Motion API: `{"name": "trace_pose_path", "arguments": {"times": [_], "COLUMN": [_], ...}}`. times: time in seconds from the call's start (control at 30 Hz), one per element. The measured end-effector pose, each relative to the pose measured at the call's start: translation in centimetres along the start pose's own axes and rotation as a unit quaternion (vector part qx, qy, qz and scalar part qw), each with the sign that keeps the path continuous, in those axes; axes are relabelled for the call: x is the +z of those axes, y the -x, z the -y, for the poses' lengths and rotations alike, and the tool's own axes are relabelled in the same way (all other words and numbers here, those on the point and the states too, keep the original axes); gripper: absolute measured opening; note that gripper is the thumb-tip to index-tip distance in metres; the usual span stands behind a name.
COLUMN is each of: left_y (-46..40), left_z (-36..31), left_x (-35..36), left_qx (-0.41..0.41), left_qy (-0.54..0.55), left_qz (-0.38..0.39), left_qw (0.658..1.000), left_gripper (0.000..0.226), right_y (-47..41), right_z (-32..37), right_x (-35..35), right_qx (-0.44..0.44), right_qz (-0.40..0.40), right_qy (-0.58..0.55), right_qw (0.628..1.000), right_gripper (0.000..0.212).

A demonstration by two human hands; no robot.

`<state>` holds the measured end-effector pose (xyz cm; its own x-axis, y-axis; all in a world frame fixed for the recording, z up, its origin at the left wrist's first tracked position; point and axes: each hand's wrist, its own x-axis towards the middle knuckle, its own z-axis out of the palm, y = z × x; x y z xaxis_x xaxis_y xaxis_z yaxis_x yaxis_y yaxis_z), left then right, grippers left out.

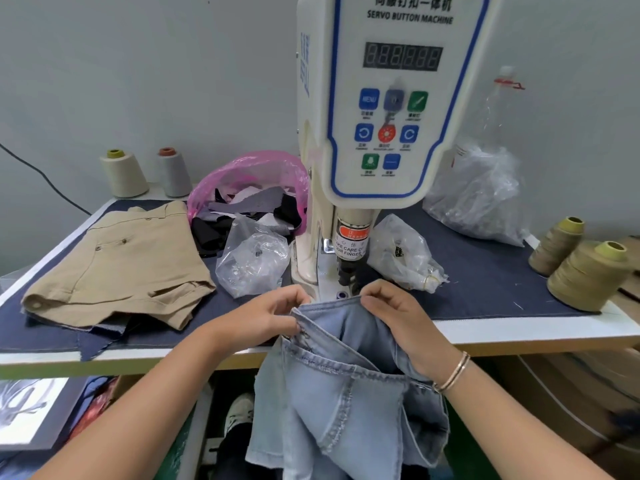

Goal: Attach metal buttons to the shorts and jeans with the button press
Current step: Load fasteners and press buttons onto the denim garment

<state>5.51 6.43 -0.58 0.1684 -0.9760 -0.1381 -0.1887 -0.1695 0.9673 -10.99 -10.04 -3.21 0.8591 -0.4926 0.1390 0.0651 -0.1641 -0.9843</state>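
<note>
Light blue jeans [346, 393] hang over the table's front edge, their waistband raised toward the base of the white button press [388, 98]. My left hand [266, 317] pinches the waistband's left side. My right hand [391, 317] grips its right side just below the press's black punch [347, 271]. Khaki shorts [121, 265] lie flat on the left of the table, apart from both hands.
Two clear plastic bags [251, 261] [405, 254] flank the press base. A pink bag of fabric scraps [249, 195] sits behind. Thread cones stand at the back left [123, 173] and right edge [588, 275]. A larger clear bag [481, 192] lies at the back right.
</note>
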Motion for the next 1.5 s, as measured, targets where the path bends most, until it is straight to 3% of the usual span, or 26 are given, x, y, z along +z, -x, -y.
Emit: {"name": "trace_pose_path", "arguments": {"times": [0.2,0.33,0.57,0.8,1.1,1.5], "left_y": [-0.9,-1.5,-2.2,-2.5,-2.6,-2.8], "left_z": [0.9,1.4,3.5,4.1,5.0,5.5], "left_x": [0.6,0.5,0.3,0.4,0.3,0.5], "left_qx": [-0.013,0.012,0.004,0.037,0.080,0.089], "left_qy": [-0.048,0.012,0.153,0.220,0.223,0.243], "left_qz": [-0.095,-0.096,-0.110,-0.111,-0.085,-0.127], "left_qw": [0.994,0.995,0.982,0.969,0.968,0.958], "left_gripper": [0.026,0.007,0.025,0.047,0.039,0.028], "right_y": [-0.8,-0.9,-0.8,-1.3,-1.3,-1.2], "right_z": [-1.4,-1.6,-2.1,-2.2,-2.6,-2.5], "right_x": [0.4,0.4,0.6,0.5,0.4,0.2], "right_qx": [0.027,0.060,0.091,0.103,0.110,0.109], "right_qz": [-0.027,-0.056,-0.093,-0.100,-0.097,-0.097], "right_qy": [-0.002,-0.079,-0.143,-0.166,-0.152,-0.159], "right_qw": [0.999,0.993,0.981,0.976,0.977,0.977], "right_gripper": [0.029,0.031,0.033,0.035,0.033,0.034]}}
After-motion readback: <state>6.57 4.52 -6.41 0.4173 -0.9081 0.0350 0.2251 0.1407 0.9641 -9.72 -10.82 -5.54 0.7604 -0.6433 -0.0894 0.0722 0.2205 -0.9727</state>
